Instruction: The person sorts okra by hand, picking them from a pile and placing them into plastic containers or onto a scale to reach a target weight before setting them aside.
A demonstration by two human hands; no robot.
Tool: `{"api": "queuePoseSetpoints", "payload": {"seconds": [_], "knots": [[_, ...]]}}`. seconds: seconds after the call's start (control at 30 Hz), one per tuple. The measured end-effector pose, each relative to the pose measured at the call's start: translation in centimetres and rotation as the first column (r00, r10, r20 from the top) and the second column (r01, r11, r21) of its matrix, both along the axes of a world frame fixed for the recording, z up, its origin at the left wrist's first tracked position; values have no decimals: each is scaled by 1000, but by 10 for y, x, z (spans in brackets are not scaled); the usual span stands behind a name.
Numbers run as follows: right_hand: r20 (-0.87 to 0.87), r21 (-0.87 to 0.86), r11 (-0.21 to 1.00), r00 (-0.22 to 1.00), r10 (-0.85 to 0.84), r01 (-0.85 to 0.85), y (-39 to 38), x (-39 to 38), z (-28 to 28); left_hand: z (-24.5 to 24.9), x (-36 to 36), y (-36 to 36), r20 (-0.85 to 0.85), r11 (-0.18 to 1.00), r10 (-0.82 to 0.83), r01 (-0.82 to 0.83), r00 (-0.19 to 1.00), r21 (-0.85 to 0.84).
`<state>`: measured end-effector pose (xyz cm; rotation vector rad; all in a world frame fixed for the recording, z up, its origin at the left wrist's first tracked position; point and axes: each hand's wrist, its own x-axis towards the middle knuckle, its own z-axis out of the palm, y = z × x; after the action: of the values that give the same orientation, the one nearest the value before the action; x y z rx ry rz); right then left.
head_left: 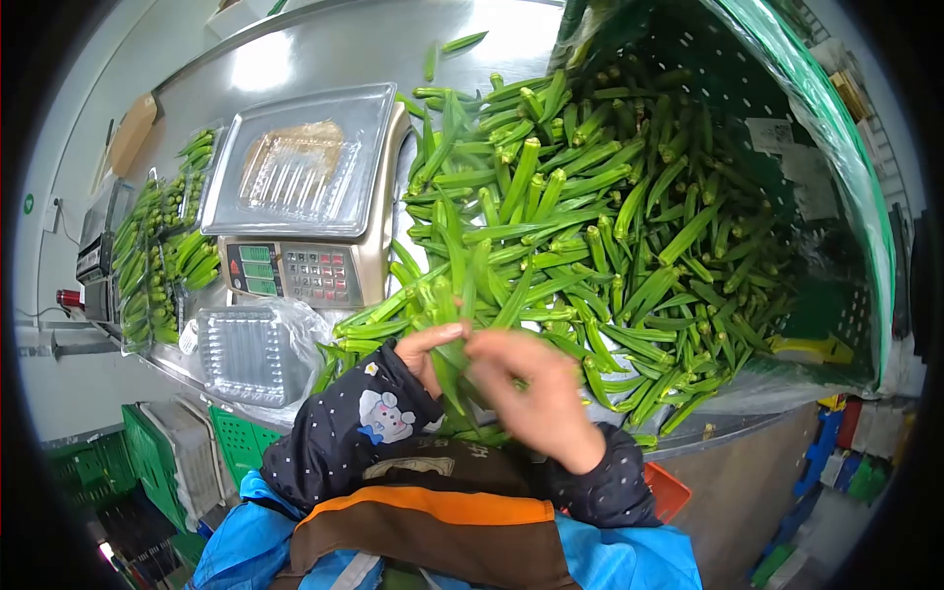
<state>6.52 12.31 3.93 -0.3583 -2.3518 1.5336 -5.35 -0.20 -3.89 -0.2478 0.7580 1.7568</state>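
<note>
My left hand (430, 356) is wrapped round several okra pods (447, 369) near the front edge of the table, low in the middle of the view. Close beside it on the right, my right hand (526, 379) is blurred, its fingertips at the same pods; whether it grips one is hard to tell. Beyond both hands a large heap of green okra (590, 226) spreads over the metal table. Left of the heap stands a digital scale (295, 270) with an empty-looking clear plastic tray (295, 167) on its plate.
A green crate (836, 246) lined with plastic lies tipped at the right, okra spilling from it. Clear trays (251, 354) are stacked at the left front, packed okra trays (147, 261) behind them. Green crates (157, 467) stand on the floor at lower left.
</note>
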Motion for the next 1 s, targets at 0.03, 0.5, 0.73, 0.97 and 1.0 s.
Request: {"api": "queuePoseSetpoints", "payload": {"seconds": [0.03, 0.5, 0.73, 0.97, 1.0], "knots": [[46, 80, 972, 974, -223, 219, 14, -1, -4, -3, -5, -6, 25, 994, 2, -4, 1000, 109], [277, 460, 814, 814, -511, 354, 67, 41, 6, 13, 1, -25, 28, 988, -19, 15, 999, 156], [150, -288, 936, 975, -165, 202, -13, 5, -13, 15, 23, -17, 48, 970, -69, 56, 996, 235], [28, 542, 810, 959, -282, 222, 88, -66, -52, 23, 2, -39, 122, 962, -97, 62, 988, 267], [103, 641, 753, 956, -274, 146, 90, -74, -49, 24, -1, -40, 147, 961, -116, 74, 982, 267]]}}
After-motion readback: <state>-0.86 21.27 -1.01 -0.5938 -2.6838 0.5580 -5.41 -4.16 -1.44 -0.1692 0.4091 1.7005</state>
